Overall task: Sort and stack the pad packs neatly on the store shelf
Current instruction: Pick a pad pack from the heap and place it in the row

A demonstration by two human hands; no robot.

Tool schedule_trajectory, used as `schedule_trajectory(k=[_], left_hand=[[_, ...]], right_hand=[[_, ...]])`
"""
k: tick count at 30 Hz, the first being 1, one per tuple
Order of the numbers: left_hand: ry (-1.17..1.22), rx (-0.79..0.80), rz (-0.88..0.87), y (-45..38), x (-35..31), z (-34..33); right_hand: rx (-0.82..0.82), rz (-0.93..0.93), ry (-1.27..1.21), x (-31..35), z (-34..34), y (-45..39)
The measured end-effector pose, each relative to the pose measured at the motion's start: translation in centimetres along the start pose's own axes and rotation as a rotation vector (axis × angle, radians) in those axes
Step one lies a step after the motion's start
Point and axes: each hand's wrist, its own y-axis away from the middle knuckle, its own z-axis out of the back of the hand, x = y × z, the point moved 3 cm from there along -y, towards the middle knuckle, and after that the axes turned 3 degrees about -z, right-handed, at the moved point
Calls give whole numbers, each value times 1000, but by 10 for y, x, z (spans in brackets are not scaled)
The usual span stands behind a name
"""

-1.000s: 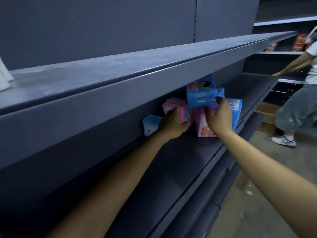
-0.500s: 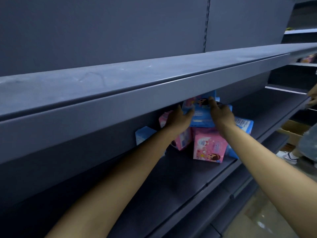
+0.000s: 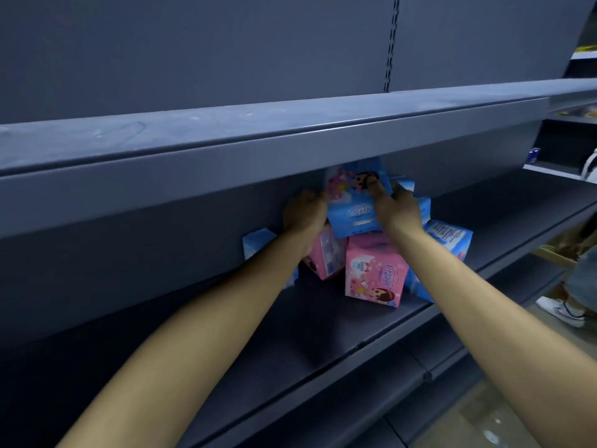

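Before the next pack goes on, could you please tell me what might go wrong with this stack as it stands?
1. The blue pack held by the left hand and the right hand sits tilted on uneven pink packs; let go, it may slide off.
2. Its top is close under the upper shelf and could catch there.
3. The front pink pack stands near the shelf's front edge and could be nudged off.

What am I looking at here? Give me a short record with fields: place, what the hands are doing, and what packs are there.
place: dark grey store shelf, under another shelf board
left hand: holds the left edge of the top blue pack
right hand: grips the same pack, thumb on its front
beneath: two pink packs, standing on the shelf
sides: blue pack at right, pale blue pack at left, partly hidden
background: another person's shoe at far right
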Motion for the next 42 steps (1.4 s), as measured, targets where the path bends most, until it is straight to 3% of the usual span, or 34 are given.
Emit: schedule_trajectory(k=[3, 8, 12, 19, 25, 29, 33, 42], left_hand=[[163, -130, 44, 3, 5, 20], [133, -164, 43, 17, 20, 51], [82, -217, 54, 32, 26, 81], [37, -208, 139, 57, 35, 149], [29, -282, 202, 85, 44, 185], [91, -357, 266, 101, 49, 204], [27, -295, 309, 118, 53, 222], [-90, -377, 256, 159, 49, 287]], right_hand=[[69, 88, -59, 10, -5, 5], [161, 198, -129, 21, -26, 19], [367, 252, -169, 26, -50, 35], [611, 392, -124, 35, -89, 70], [668, 624, 89, 36, -116, 98], [747, 631, 129, 34, -131, 113], [847, 679, 170, 36, -150, 134], [989, 694, 260, 61, -205, 191]])
